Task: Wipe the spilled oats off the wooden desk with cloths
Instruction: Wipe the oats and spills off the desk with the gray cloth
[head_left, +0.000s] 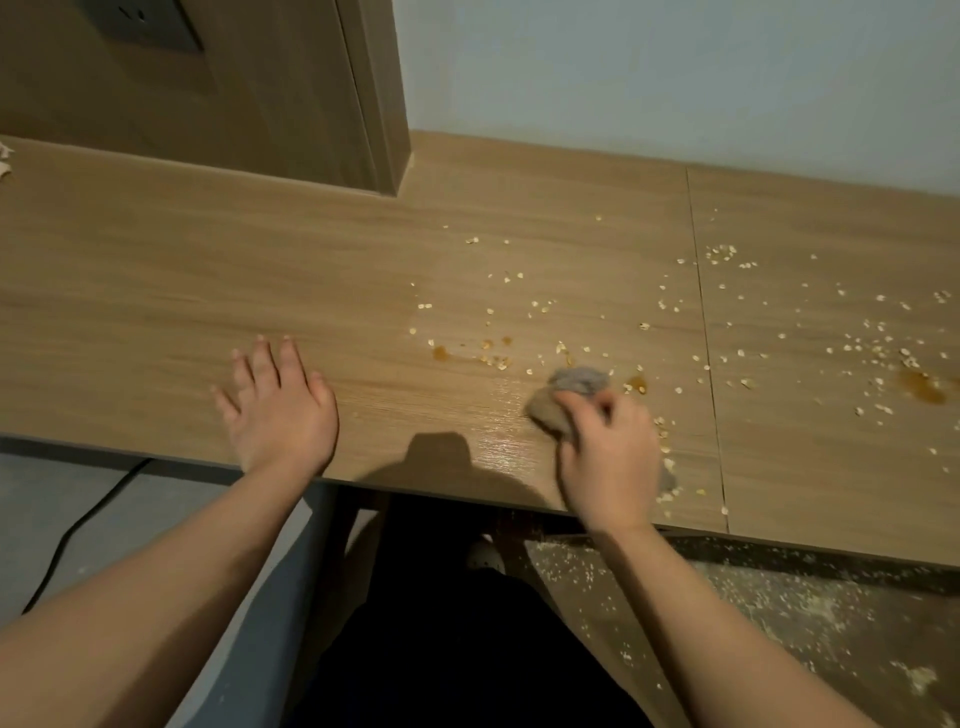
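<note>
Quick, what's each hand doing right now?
Left hand: open, fingers spread flat on the wooden desk, holding nothing.
Right hand: closed around a bunched grey cloth, pressing it on the desk.

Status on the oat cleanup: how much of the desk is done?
Roughly half. Done: the desk around the flat left hand shows bare wood, and a wet sheen lies beside the grey cloth. In hand: the right hand grips that cloth near the front edge. Left: scattered oats from mid-desk past the seam, plus brown stains.
</note>
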